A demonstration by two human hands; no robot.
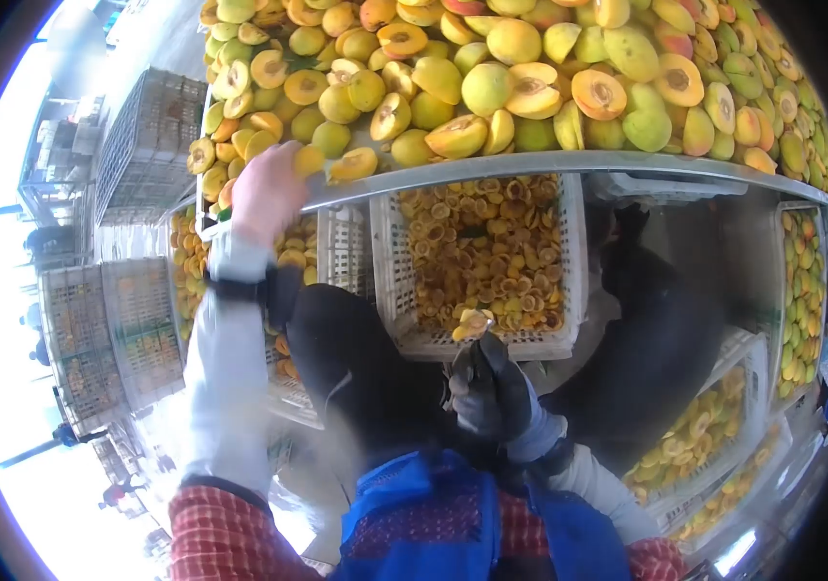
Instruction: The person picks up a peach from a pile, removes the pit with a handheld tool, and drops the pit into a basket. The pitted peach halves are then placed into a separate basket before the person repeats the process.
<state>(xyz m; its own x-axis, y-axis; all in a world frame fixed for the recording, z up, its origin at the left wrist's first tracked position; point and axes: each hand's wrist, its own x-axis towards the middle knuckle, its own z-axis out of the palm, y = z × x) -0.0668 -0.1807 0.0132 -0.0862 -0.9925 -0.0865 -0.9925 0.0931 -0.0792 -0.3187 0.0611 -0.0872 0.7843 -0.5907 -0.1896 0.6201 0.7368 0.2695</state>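
My left hand (270, 192), bare and blurred by motion, is at the left front of the metal table edge. Its fingers are curled against a yellow peach half (309, 161), which seems to be in their grip. My right hand (491, 392) wears a dark grey glove and is closed low between my knees. From its fist a small tool with a metal tip (488, 327) points up; the glove hides its handle. Yellow fruit scraps (472, 323) are at that tip, above a white crate (392, 281) of brownish-yellow peach pieces.
Whole and halved peaches (515, 89) are heaped on the table, behind its metal rim (491, 170). More fruit crates stand beside my legs, including a white crate (757, 392) at right. Stacked plastic crates (157, 145) are at left. My dark-clad knees flank the middle crate.
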